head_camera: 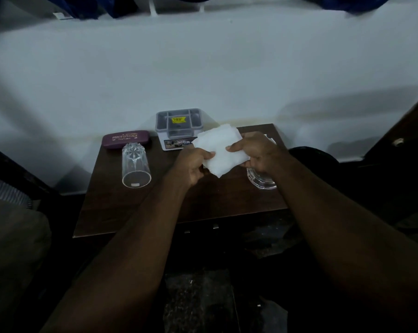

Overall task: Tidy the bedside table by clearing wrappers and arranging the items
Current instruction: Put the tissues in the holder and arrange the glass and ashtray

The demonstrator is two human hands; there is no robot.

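While left hand (193,164) and right hand (259,152) pinch it, white tissue (221,149) between them

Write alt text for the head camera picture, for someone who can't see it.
A person's left hand and right hand hold a white tissue over a dark wooden bedside table. On it sit a clear glass, a maroon spectacle case, a grey compartment box and, by the right hand, a glass ashtray.

White napkin (221,150). Maroon spectacle case (126,139), gold lettering. Clear tumbler (135,165), star-cut base. Grey organiser (160,121), 1 yellow sticker (178,119). Dark brown wood-grain table (131,207). White wall (203,68).
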